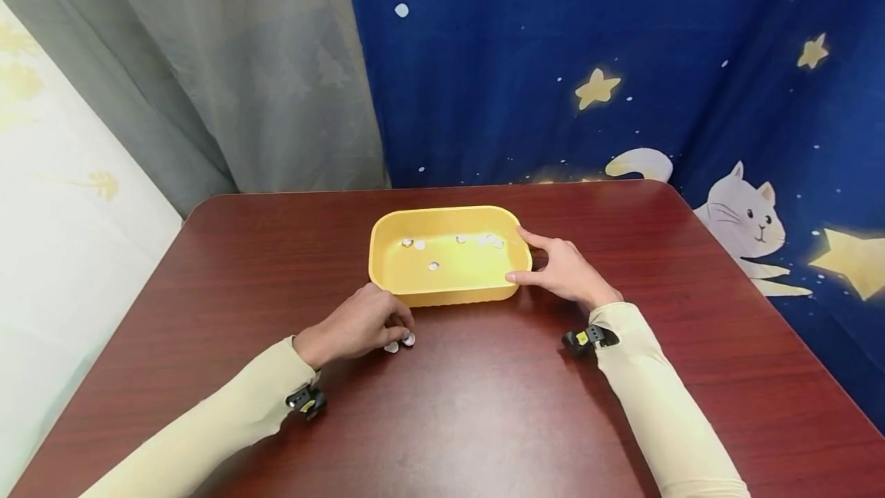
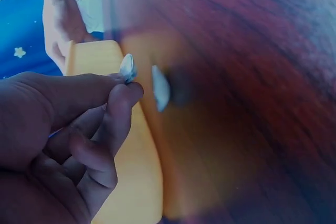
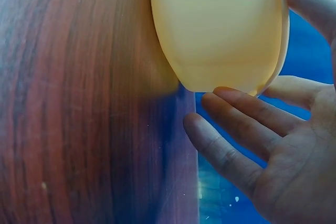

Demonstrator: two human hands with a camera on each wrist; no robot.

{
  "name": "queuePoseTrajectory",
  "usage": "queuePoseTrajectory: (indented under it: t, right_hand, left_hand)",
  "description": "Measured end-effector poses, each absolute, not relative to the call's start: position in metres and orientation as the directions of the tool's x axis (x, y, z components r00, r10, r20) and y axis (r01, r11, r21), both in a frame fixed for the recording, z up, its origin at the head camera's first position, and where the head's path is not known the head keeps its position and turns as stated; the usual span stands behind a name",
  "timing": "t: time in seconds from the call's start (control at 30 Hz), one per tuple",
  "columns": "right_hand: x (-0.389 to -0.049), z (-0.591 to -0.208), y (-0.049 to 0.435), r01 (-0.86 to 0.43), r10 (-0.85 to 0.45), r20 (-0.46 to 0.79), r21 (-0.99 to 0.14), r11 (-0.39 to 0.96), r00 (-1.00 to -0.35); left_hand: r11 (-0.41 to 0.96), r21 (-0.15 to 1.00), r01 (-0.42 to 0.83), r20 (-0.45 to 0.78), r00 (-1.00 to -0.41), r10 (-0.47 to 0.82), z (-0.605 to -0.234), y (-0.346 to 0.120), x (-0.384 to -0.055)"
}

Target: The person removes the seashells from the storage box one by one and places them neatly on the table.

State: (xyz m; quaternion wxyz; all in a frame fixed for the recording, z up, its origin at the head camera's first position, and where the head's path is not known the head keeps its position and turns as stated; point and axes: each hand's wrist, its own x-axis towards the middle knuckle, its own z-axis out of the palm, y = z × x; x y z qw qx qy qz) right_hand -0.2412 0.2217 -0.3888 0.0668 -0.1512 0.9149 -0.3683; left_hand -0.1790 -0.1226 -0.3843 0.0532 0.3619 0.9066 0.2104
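While right hand [image 1: 563, 273] steadied the tray [image 1: 449, 297], fingers straight | left hand [image 1: 359, 325] pinched a shell [image 2: 127, 68] | second shell [image 1: 409, 340] lay beside it

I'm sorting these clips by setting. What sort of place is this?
Probably a home room or a small staged corner, not a workshop: a dark wooden table, a blue curtain printed with stars and a cat, and a grey curtain beside it. Hands work at a yellow tray.

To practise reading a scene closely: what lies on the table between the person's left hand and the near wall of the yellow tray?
In the head view, only bare table separates the left hand from the yellow tray; two small white shells sit at its fingertips.
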Motion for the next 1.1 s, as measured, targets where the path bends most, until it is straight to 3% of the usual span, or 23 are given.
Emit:
queuePoseTrajectory:
  t: [0.6,0.8,1.0,1.1]
  right_hand:
    - [-0.242,-0.387,0.222,-0.234,-0.326,-0.008,-0.680,0.694,-0.945]
    - [-0.242,-0.386,0.222,-0.225,-0.322,-0.013,-0.691,0.687,-0.947]
    - [-0.242,-0.387,0.221,-0.228,-0.321,-0.009,-0.687,0.690,-0.947]
    - [-0.242,-0.388,0.222,-0.222,-0.315,-0.010,-0.687,0.691,-0.949]
  left_hand:
    - [0.665,0.347,0.661,0.097,-0.731,0.676,-0.389,-0.123,-0.181]
    - [0.630,0.443,0.638,0.110,-0.736,0.668,-0.368,-0.119,-0.185]
    - [0.637,0.549,0.541,0.082,-0.794,0.603,-0.338,-0.110,-0.205]
    - [0.660,0.548,0.514,0.070,-0.815,0.576,-0.327,-0.104,-0.223]
